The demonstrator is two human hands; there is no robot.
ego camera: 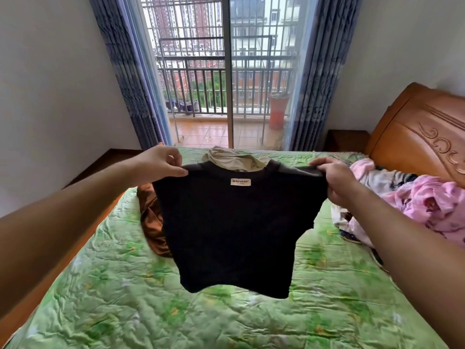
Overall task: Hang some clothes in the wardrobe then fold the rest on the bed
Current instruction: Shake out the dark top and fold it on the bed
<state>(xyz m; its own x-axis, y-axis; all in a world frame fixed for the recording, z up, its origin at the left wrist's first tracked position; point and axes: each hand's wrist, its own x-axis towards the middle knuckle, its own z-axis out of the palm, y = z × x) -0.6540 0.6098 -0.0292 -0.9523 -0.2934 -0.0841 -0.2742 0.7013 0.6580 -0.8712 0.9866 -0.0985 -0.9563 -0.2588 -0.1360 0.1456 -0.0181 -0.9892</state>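
Note:
A black T-shirt (234, 233) with a white neck label hangs spread in the air above the bed (120, 298). My left hand (161, 163) pinches its left shoulder and my right hand (337, 180) grips its right shoulder. Behind the shirt, a brown garment (151, 222) and a beige garment (231, 158) lie on the green floral bedspread, each partly hidden by the shirt. The wardrobe is out of view.
A heap of pink and patterned bedding or clothes (412, 205) lies at the right by the carved wooden headboard (422, 139). A bedside cabinet (347, 141) stands at the far right corner. Beyond the bed are a glass balcony door (226, 84) and blue curtains (128, 71).

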